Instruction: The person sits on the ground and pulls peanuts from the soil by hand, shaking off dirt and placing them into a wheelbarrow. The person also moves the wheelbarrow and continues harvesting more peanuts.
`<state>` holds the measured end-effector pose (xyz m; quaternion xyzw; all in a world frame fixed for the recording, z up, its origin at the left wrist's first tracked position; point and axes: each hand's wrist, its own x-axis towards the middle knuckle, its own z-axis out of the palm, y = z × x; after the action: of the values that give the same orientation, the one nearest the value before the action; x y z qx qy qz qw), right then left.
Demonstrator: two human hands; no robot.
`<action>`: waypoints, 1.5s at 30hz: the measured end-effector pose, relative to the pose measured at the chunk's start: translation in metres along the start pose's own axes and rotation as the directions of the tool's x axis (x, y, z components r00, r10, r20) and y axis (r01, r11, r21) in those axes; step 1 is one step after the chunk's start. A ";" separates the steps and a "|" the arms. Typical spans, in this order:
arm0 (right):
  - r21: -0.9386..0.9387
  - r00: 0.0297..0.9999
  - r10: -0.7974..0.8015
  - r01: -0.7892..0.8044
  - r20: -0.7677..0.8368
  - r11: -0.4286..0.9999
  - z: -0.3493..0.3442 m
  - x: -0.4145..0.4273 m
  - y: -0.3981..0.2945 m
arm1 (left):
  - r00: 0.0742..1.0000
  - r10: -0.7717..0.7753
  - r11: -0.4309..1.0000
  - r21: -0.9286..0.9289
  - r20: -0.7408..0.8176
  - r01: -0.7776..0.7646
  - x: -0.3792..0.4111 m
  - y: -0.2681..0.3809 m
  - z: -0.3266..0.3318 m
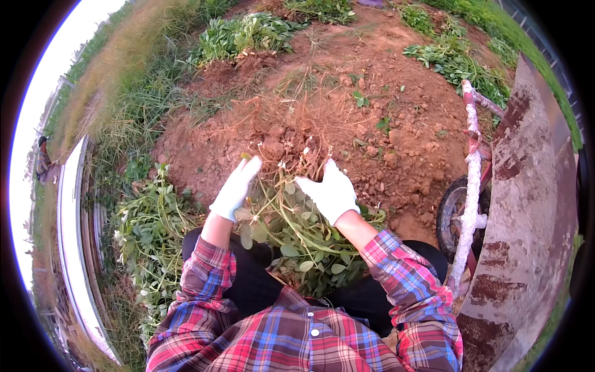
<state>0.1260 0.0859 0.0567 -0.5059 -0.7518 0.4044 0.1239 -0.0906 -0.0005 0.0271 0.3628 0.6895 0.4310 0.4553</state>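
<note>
My left hand (238,188), in a white glove, is at the left side of an uprooted bunch of peanut plants (304,232); its fingers point away from me. At the right side of the same bunch is my right hand (328,190), also gloved in white, thumb and fingers spread. Between and beyond both hands lie the soil-covered roots (297,149), with a few pale pods among them. The leafy stems hang toward me between my knees. Whether either hand presses on the stems cannot be told.
Leafy plants (151,237) lie at my left. A wheelbarrow with a dirty metal tray (506,223), a rusty handle frame (473,186) and a wheel (453,218) stands at my right. Further plant heaps (246,35) rest on reddish soil (399,107). A person (43,160) is far left, near white panels (74,223).
</note>
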 end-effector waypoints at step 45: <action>0.791 0.987 0.025 -0.140 0.156 0.596 -0.050 0.006 0.042 | 0.948 0.236 0.894 -0.336 -0.214 -0.298 0.001 -0.052 -0.027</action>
<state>0.1811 0.1225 0.0567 -0.4043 -0.4736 0.7347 0.2693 -0.1218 -0.0258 -0.0158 0.3260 0.5770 0.6386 0.3911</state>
